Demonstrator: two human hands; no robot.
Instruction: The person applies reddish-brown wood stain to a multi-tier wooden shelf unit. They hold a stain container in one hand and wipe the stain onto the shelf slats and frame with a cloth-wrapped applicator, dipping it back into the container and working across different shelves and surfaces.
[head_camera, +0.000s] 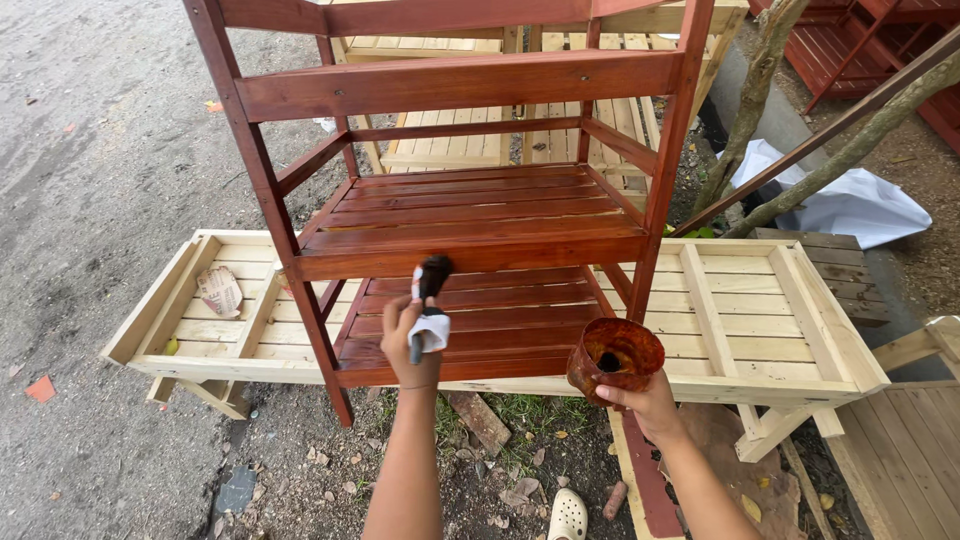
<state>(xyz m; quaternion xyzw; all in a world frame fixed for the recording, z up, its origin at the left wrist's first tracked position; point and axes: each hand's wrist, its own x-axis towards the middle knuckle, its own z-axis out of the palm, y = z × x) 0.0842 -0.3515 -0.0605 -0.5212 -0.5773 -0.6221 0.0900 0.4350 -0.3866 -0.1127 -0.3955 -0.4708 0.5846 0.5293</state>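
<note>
Left hand (412, 340) grips a dark-bristled paintbrush (430, 300) against the red-brown stained wooden slatted shelf unit (470, 215); right hand (645, 402) clasps a stain-crusted round cup (614, 357) nearby. Staining seems midway; reloading bristles looks due.

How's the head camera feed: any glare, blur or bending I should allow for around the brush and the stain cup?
Head view: soft, even daylight, no hard shadows; brush in left hand and cup in right hand look sharp; faint sheen on stained shelf; wide-angle bending at edges.

One head-worn camera looks steeply down and forward, close over both arms. The red-stained slatted wooden shelf rack (470, 210) stands near at twelve o'clock.
</note>
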